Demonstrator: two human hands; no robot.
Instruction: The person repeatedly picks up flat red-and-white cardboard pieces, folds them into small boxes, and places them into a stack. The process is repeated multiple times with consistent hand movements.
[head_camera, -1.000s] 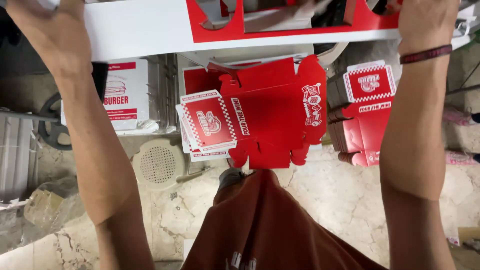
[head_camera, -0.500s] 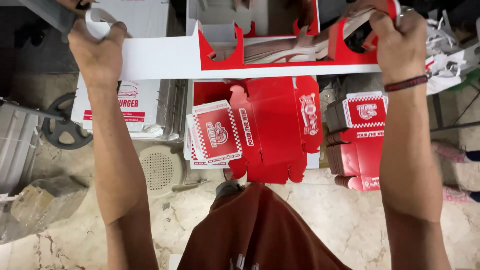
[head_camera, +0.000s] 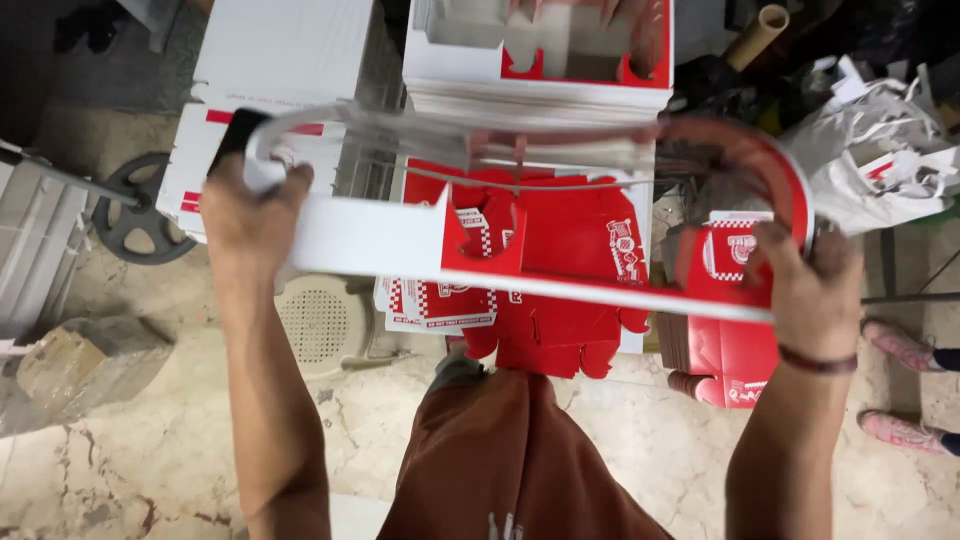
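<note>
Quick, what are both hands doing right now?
Left hand: closed, gripping the white end of the bent red-and-white flat cardboard sheet.
Right hand: closed, gripping its red end.

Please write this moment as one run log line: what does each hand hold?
left hand: grips white end of die-cut carton sheets | right hand: grips red end | sheets: bent, blurred | below: flat red carton blanks

Stool left of flat cartons

A pale marble floor is spreading across the lower frame. A dark wheel is resting at the left, a round perforated cover lying beside it.
</note>
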